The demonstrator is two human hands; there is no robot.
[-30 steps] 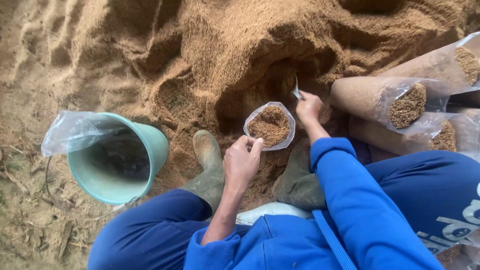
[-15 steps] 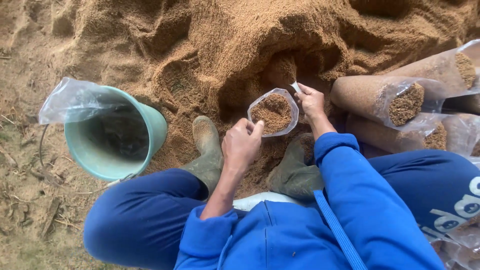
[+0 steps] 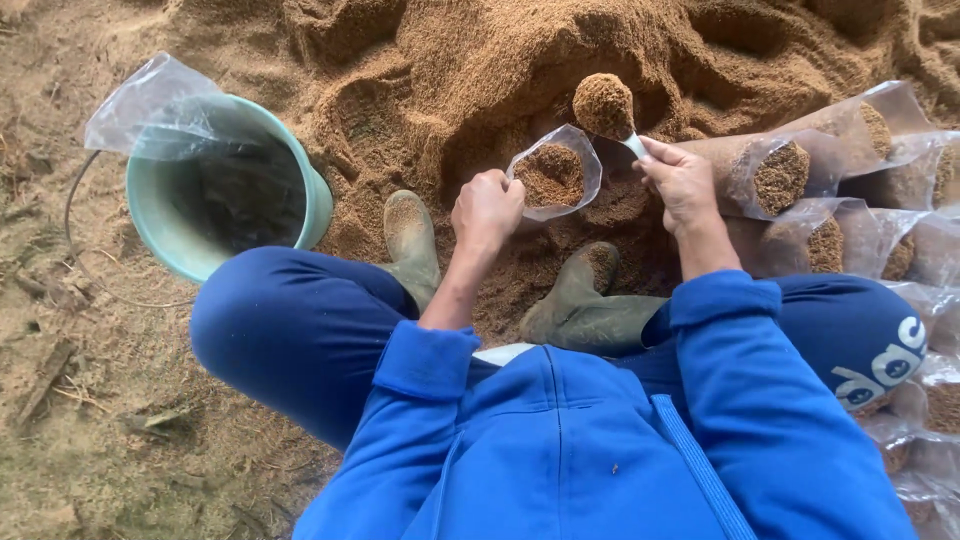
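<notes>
My left hand (image 3: 487, 208) grips the rim of a clear plastic bag (image 3: 552, 172) that stands upright and is partly filled with brown sawdust. My right hand (image 3: 680, 180) holds a metal scoop (image 3: 606, 108) heaped with sawdust, raised just above and to the right of the bag's mouth. Both hands reach out over my blue-clad knees toward a big sawdust pile (image 3: 520, 60). My rubber boots (image 3: 412, 240) rest at the foot of the pile.
A green bucket (image 3: 225, 195) lined with clear plastic stands at the left on the dirt floor. Several filled sawdust bags (image 3: 790, 170) lie stacked at the right, more of them beside my right leg.
My right hand has lifted the scoop out of the pile, loaded with sawdust, and brought it up beside the bag's mouth. The left hand still holds the bag.
</notes>
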